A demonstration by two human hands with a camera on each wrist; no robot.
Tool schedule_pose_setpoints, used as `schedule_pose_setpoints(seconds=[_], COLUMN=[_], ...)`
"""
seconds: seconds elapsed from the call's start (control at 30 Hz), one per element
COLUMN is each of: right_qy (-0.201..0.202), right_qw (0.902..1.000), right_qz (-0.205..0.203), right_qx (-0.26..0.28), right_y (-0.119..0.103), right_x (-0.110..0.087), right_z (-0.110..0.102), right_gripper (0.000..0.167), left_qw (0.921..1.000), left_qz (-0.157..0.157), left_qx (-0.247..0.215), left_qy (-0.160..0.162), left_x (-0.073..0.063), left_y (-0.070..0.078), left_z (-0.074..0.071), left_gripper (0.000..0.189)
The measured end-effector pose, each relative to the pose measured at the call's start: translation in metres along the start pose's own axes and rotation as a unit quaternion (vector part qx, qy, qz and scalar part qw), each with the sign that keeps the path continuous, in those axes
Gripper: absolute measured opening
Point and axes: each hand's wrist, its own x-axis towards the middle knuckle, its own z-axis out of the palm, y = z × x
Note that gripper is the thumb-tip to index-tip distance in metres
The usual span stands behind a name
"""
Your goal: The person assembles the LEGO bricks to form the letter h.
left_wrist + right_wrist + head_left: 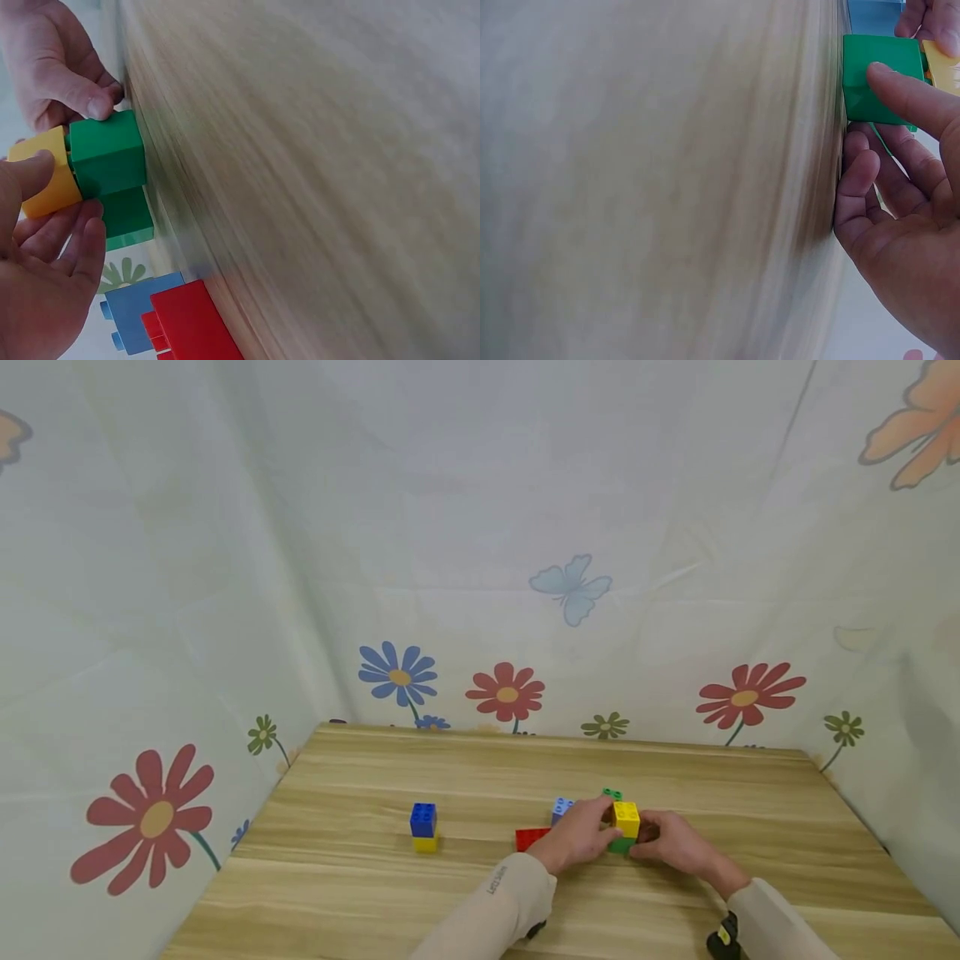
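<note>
Right now both hands are clamped on one small stack, right of centre on the table [360, 910]. The person's left hand [579, 837] pinches the yellow block [626, 815] on top; the right hand [677, 843], on the other side, grips the green block [621, 846] underneath, its thumb laid along one face. The two hands are near each other, with the stack between them.

That stack stands upright, its long axis vertical and the yellow block's studs facing up. A narrow gap, with green studs in it, shows between the two blocks.

Just behind it I see a second green block [612, 794]. Beside the left hand are a light blue block [562, 808] and a low red block [529, 838], partly covered by that arm. Well off to the left, a dark blue block [423, 818] sits squarely on another yellow block [425, 844], studs up too.

Pale wood grain runs across the tabletop, and a whitish cloth [450, 510] printed with flowers and butterflies hangs around it.
</note>
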Motion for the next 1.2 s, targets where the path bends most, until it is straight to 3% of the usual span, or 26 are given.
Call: schedule_pose_setpoints(seconds=[0.2, 0.33, 0.63, 1.2], right_qy=[-0.01, -0.014, -0.008, -0.007], right_qw=[0.9999, 0.9998, 1.0, 1.0], right_qz=[-0.008, -0.009, 0.002, 0.001], right_qx=[0.011, 0.01, -0.003, 0.0], right_y=[0.0, 0.0005, 0.0031, 0.0017], right_x=[-0.0002, 0.0002, 0.0014, 0.0008], right_z=[0.0001, -0.0007, -0.0004, -0.0008], right_gripper=[0.039, 0.041, 0.042, 0.044], left_qw=[0.9959, 0.9953, 0.9957, 0.9931], left_qz=[0.045, 0.059, 0.056, 0.04], left_qx=[0.078, 0.076, 0.071, 0.11], left_qy=[0.012, 0.013, 0.017, 0.006], left_x=[-0.0017, -0.0027, -0.0036, -0.0011], left_y=[0.0027, 0.0024, 0.0015, 0.0046], left_z=[-0.0005, -0.0003, 0.0016, -0.0004], left_gripper=[0.04, 0.046, 0.047, 0.048])
